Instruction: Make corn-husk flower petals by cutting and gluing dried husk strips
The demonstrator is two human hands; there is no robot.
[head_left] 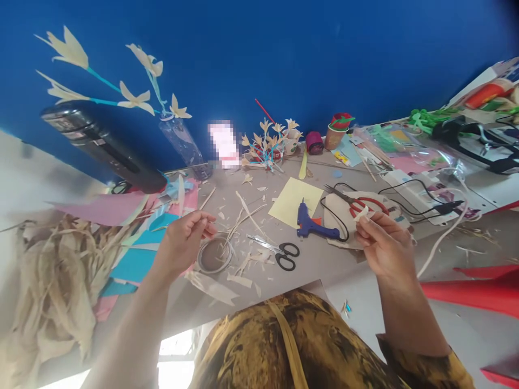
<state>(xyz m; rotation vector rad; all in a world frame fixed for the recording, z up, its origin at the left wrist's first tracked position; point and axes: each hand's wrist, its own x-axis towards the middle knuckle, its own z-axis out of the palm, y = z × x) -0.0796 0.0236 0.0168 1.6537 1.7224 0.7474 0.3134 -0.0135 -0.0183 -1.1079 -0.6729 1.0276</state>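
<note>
My left hand (184, 240) hovers over the table, fingers pinched together on something thin that I cannot make out. Just below it lies a coil of wire (214, 255). My right hand (383, 243) is closed, pinching a small pale husk strip (360, 213) at its fingertips. Between the hands lie black-handled scissors (279, 252) and a blue glue gun (313, 222) on the grey table (316, 259). Red-handled scissors (360, 205) rest on a white board just beyond my right hand.
A heap of dried husks (52, 281) fills the left. Coloured paper sheets (138, 248), a yellow sheet (295, 201), a bottle with husk flowers (182, 143), a dark flask (101, 146), small pots (334, 135) and red paper (478, 292) surround the work area. Cables (421, 208) run right.
</note>
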